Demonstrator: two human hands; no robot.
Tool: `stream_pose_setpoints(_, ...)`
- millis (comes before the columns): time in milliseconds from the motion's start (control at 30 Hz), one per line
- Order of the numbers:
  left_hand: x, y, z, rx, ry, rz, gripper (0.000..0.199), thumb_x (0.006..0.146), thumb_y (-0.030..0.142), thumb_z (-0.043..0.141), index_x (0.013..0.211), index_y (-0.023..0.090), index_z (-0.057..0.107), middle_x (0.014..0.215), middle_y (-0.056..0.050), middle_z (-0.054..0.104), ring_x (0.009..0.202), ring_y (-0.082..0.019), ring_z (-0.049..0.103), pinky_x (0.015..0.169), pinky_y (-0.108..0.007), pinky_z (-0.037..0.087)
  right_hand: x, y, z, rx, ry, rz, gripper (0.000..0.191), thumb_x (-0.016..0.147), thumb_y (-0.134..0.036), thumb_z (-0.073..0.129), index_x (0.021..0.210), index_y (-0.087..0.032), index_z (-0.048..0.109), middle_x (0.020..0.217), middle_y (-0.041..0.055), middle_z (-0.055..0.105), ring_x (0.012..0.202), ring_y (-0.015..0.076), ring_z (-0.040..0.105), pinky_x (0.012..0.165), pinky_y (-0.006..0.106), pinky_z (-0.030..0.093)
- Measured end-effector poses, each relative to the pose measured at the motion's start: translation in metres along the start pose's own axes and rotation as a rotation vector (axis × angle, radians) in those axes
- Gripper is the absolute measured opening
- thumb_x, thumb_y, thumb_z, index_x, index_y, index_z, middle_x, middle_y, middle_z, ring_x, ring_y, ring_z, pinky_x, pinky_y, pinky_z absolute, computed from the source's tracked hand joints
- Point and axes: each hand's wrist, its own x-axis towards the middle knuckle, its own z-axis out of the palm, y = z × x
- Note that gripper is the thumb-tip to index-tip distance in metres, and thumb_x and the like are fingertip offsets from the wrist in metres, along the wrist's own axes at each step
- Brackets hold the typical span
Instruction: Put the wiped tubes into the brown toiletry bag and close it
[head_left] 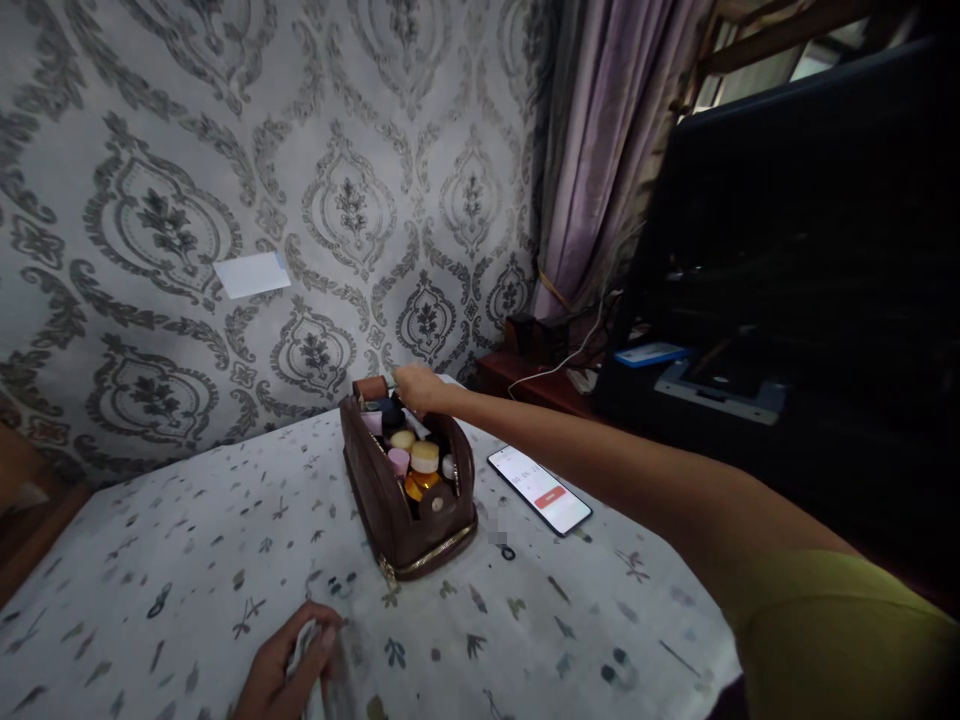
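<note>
The brown makeup bag point(367, 500) is standing unzipped on the cloth-covered counter point(187, 520), its contents crowding together. The right hand point(420, 388) is hovering at the bag's far end, fingers curling beside a brown cylindrical item point(370, 388); whether they are gripping anything, I cannot tell. The left hand point(289, 665) is pinching a whitish item point(301, 645) in front of the bag, and blur is hiding what that item is.

Because the contents are pressing so close, a sharp tug could be dragging neighbours out or tipping the bag. The brown cylindrical item is sitting high by the rim, so a nudge could be sending it over the edge. The amber jar point(422, 485) and the pink-capped container point(399, 461) are filling the near end, narrowing any way down into it. A loose pinch could be letting the whitish item slip.

The right forearm point(555, 425) is crossing close by the smartphone point(540, 490), which is lying just beside the bag; a low elbow could be knocking it. The patterned wall point(352, 200) is limiting room behind, while a white cable point(559, 362) is trailing beyond the forearm.
</note>
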Motion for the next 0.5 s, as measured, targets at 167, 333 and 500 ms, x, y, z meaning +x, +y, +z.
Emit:
stream_pose_setpoints(167, 0.002, -0.004, -0.001, 0.010, 0.058, 0.082, 0.058, 0.081, 0.077, 0.053, 0.084, 0.021, 0.067, 0.063, 0.000, 0.056, 0.065, -0.021, 0.059, 0.071, -0.031, 0.047, -0.019, 0.015, -0.011, 0.172, 0.209, 0.078, 0.030, 0.094, -0.021, 0.049, 0.112, -0.020, 0.073, 0.116, 0.0120, 0.075, 0.114, 0.0267, 0.067, 0.094, 0.034, 0.049)
stream_pose_setpoints(333, 0.003, -0.001, -0.009, 0.014, 0.255, 0.124, 0.060, 0.081, 0.079, 0.051, 0.083, 0.021, 0.069, 0.063, -0.001, 0.062, 0.067, -0.022, 0.062, 0.070, -0.030, 0.050, -0.038, 0.041, 0.007, 0.472, 0.359, 0.161, 0.033, 0.099, -0.029, 0.045, 0.117, -0.014, 0.069, 0.116, 0.0124, 0.073, 0.110, 0.0232, 0.066, 0.096, 0.032, 0.046)
stream_pose_setpoints(500, 0.006, -0.001, -0.042, 0.044, 0.433, -0.062, 0.072, 0.081, 0.084, 0.041, 0.102, 0.022, 0.070, 0.074, -0.003, 0.071, 0.058, -0.021, 0.061, 0.052, -0.029, 0.047, -0.056, 0.052, 0.053, 0.830, 0.367, 0.246, 0.059, 0.105, -0.050, 0.025, 0.112, -0.013, 0.071, 0.104, 0.0093, 0.076, 0.099, 0.0230, 0.070, 0.086, 0.033, 0.053)
